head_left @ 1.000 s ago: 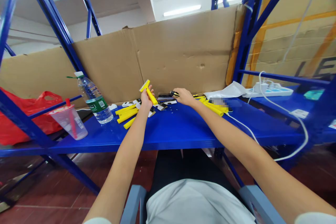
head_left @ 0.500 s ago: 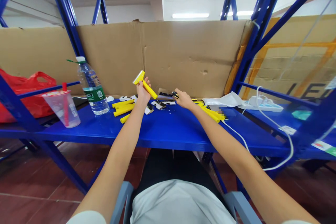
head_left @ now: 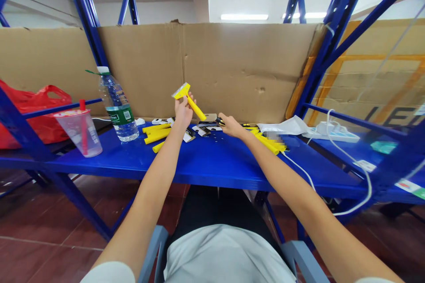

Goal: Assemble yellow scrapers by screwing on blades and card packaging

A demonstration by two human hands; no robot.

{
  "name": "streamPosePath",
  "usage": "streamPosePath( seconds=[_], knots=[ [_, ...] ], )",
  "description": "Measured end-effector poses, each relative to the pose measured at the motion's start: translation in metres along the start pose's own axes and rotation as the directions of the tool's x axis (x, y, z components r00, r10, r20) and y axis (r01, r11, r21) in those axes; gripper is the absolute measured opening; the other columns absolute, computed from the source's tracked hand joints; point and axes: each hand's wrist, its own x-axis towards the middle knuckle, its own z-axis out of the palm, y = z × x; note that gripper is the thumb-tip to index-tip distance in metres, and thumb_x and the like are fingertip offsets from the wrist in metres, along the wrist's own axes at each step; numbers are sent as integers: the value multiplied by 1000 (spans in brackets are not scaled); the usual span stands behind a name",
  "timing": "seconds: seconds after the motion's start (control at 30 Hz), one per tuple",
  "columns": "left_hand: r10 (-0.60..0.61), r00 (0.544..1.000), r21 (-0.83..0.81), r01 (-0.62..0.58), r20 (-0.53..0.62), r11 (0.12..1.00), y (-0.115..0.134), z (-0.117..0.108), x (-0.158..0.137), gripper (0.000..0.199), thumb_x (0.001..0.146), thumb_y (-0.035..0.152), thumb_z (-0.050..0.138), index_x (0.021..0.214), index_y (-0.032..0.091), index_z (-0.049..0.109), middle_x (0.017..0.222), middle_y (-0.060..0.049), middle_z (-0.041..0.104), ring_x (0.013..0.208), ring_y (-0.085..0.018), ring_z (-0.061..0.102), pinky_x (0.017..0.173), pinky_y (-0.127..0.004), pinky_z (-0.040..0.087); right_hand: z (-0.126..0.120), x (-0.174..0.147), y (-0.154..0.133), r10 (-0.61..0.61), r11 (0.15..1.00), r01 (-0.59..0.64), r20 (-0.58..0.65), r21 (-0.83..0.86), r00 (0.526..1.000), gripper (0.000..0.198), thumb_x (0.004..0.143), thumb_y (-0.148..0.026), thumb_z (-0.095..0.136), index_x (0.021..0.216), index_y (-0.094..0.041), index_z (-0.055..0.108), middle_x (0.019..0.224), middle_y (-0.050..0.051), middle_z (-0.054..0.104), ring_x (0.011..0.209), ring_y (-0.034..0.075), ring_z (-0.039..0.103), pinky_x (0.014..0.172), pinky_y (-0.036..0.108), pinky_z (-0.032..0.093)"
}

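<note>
- Right of the water bottle (head_left: 119, 112), the left hand (head_left: 184, 108) is gripping a yellow scraper (head_left: 194, 105) above the table, near its head; the metal edge is facing the bottle's side and the handle is slanting down away from it.
- Farther right of the bottle, the right hand (head_left: 230, 124) is closing round a small black-and-yellow tool (head_left: 220, 120); its exact kind I cannot tell.
- The blue table (head_left: 215, 161) is stretching rightward from the bottle's foot, and its front edge is running nearer to the person than the bottle.
- Behind the bottle, a cardboard panel (head_left: 232, 68) is rising, limiting the reach at the back.
- Yellow handles (head_left: 158, 135) are lying just right of the bottle, and other yellow pieces (head_left: 268, 142) well apart from it.
- The bottle is wearing a green label (head_left: 121, 115); its white lettering is too small for sure reading.
- Far right of the bottle, a taped carton (head_left: 365, 84) is showing large "LE", the next letter being partly hidden.
</note>
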Motion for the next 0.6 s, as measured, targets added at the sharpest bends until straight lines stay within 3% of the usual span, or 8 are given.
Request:
streamPosePath(
  seconds=[0.17,0.4,0.6],
  knots=[
    [-42,997,36,40,57,999,-6,4,-5,55,101,0,64,144,34,61,123,-7,79,106,-17,75,107,-41,60,-5,3,-4,16,998,-9,-129,60,992,12,106,-31,50,114,-24,54,94,7,74,84,23,66,76,27,44],
    [-122,985,88,112,121,990,-8,5,-7,67,93,-1,73,148,33,57,116,-7,79,103,-20,78,103,-45,62,-9,5,-6,99,983,-55,-251,173,963,14,104,-37,52,113,-25,52,93,5,73,81,22,66,77,27,46],
    [-211,971,172,190,115,967,-13,5,-10,72,86,2,77,149,32,60,113,-6,80,96,-21,81,91,-36,62,-6,8,-1,114,984,-58,-347,170,931,19,107,-39,50,119,-25,53,105,10,76,93,26,71,83,30,50]
  ],
)
